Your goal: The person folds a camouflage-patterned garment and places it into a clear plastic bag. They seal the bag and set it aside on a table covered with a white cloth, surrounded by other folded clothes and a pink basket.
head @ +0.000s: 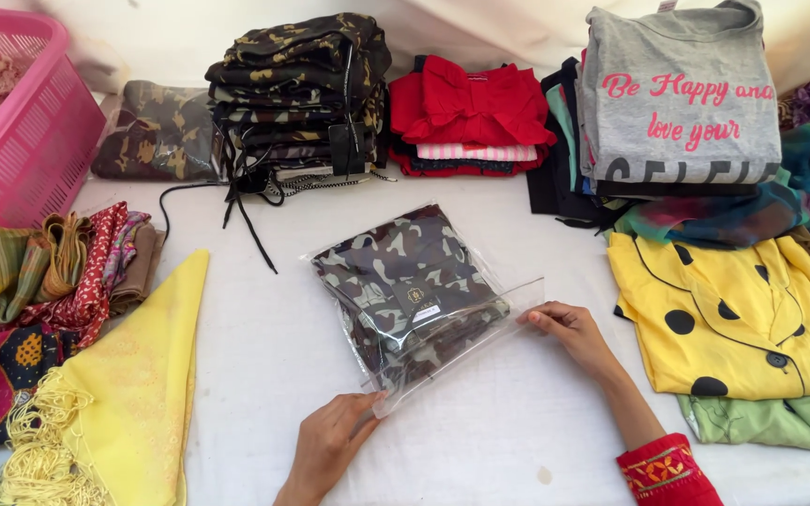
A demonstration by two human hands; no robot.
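Pink plastic basket [21, 150], far left edge of the white table [264, 347], partly out of frame. Below it: small pile of folded patterned scarves [72, 267], then a yellow fringed cloth [124, 394] spread flat toward the near edge. Back row, left of centre: one bagged camouflage garment [157, 131], and beside it a tall stack of folded camouflage garments [297, 94] with black drawstrings trailing onto the table. Centre: clear plastic bag [414, 295] holding a folded camouflage garment, lying flat and at an angle on the table, its open flap toward the near side. Left hand [330, 445] pinches the near left corner of the flap; right hand [569, 333] pinches the right end of the same flap; hands well apart, each closed on the plastic. Behind the bag: folded red garments [471, 112] in a low stack. Right: grey printed T-shirt [677, 94] on top of a stack of dark and multicoloured clothes. Near right: yellow shirt with black dots [733, 314], folded, resting on a pale green garment [761, 422]. Red embroidered sleeve cuff [663, 473] on the right wrist.
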